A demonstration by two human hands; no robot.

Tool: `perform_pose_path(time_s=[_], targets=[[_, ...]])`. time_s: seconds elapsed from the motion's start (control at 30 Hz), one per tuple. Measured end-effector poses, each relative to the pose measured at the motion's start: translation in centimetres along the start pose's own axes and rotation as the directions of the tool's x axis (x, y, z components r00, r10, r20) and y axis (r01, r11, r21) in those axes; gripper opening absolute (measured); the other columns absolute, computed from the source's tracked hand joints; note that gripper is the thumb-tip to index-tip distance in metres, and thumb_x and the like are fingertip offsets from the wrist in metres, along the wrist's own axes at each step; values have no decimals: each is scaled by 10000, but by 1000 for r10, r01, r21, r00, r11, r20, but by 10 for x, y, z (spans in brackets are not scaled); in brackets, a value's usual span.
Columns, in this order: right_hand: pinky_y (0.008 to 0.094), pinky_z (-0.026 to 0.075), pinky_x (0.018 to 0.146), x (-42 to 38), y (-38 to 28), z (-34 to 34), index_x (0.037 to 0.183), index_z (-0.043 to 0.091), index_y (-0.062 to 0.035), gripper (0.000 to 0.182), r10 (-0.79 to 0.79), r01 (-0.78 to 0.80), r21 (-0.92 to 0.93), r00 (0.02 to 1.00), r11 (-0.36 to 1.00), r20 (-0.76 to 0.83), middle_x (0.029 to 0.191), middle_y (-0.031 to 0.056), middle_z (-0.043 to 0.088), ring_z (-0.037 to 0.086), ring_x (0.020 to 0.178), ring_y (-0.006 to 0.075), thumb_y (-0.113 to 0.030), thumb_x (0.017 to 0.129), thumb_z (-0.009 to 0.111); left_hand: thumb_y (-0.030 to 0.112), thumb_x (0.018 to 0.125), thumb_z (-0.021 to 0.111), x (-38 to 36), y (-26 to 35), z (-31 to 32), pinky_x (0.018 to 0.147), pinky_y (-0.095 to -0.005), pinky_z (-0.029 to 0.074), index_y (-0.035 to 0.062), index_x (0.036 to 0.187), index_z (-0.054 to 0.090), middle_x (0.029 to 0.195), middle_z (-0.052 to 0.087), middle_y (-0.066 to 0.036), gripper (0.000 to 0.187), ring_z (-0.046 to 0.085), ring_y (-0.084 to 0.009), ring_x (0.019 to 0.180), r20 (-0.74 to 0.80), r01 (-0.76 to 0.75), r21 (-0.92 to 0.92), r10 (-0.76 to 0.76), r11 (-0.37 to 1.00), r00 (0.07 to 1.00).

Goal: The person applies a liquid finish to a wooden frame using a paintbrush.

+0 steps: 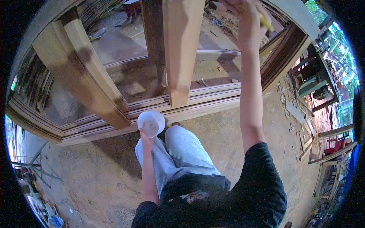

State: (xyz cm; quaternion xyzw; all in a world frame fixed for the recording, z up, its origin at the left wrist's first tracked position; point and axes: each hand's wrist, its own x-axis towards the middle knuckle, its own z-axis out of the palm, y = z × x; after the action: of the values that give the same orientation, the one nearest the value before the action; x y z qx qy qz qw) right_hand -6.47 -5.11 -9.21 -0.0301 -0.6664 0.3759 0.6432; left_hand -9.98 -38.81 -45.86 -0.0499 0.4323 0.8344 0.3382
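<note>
The floor (pixel 99 171) extends around a wooden frame (pixel 186 49). Caution: overreach by the right hand (pixel 249 17) could tilt the white cup (pixel 152 123), spilling any contents. The left hand (pixel 146 141) clasps the cup near the frame, thumb against its wall; the right hand grips a yellow item (pixel 265 22), fingertips partly unseen.

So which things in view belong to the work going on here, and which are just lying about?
In use:
- white cup, in the left hand
- yellow object at the right hand, too cut off to identify
- wooden frame in front of the person

Apparently just lying about:
- wood scraps on the floor at right
- debris seen through the frame
</note>
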Motion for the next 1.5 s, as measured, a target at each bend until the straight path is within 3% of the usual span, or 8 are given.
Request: perform_pose_path(time_s=[0.3,0.43,0.7,0.8,0.93,1.03,1.27,1.5], targets=[[240,392,470,-212,40,-20,743,564,1,122,80,-21,-152,914,988,398,619,74,548,506,527,128,-88,713,486,456,787,287,1,-2,9,715,-369,412,89,1133,300,1083,411,-70,504,459,-215,916,22,29,2,-29,1000,999],[302,412,559,-274,26,-30,688,521,0,80,498,-296,-402,466,866,731,644,129,531,523,606,242,-72,684,488,463,781,296,-19,16,27,708,-386,410,106,1144,289,1089,405,-77,509,455,-222,922,-22,139,103,-138,985,990],[282,393,492,-48,-176,-25,653,475,9,85,153,-258,88,778,962,610,554,82,478,474,495,228,-59,687,437,229,730,413,-112,155,187,685,-415,421,122,1185,214,1118,340,-83,507,435,-206,928,76,212,371,-257,904,963],[278,381,454,-4,-222,-23,617,461,1,137,622,-728,-102,493,678,608,541,100,483,459,454,205,-80,722,423,90,689,431,-129,187,239,652,-367,443,129,1199,173,1095,354,-89,573,452,-205,896,181,23,422,-109,906,977],[277,356,427,7,-243,-19,629,476,-10,164,458,-231,-402,578,886,676,519,130,441,437,437,141,-114,751,439,-32,606,443,-186,256,320,577,-289,468,174,1204,146,1053,373,-86,699,440,-209,904,216,-12,589,-143,808,966],[240,358,441,32,-275,-22,644,486,-2,227,664,-763,-230,323,604,674,574,64,503,448,481,102,-155,791,406,-47,596,415,-216,289,352,591,-285,458,211,1206,134,1070,341,-89,720,411,-194,924,187,154,542,-297,826,936],[252,387,501,52,-287,-55,623,493,-10,257,529,-310,-438,616,844,584,591,41,510,464,535,101,-177,797,402,-83,637,401,-229,275,370,620,-273,449,207,1204,170,1104,339,-90,678,445,-198,881,152,289,473,-400,832,904],[219,380,490,79,-265,-108,705,533,-15,183,711,-704,-284,437,652,551,618,62,519,477,533,99,-162,775,448,-12,726,407,-207,236,421,610,-407,488,110,1116,260,1060,380,-110,434,482,-253,874,158,312,321,-376,894,913]])
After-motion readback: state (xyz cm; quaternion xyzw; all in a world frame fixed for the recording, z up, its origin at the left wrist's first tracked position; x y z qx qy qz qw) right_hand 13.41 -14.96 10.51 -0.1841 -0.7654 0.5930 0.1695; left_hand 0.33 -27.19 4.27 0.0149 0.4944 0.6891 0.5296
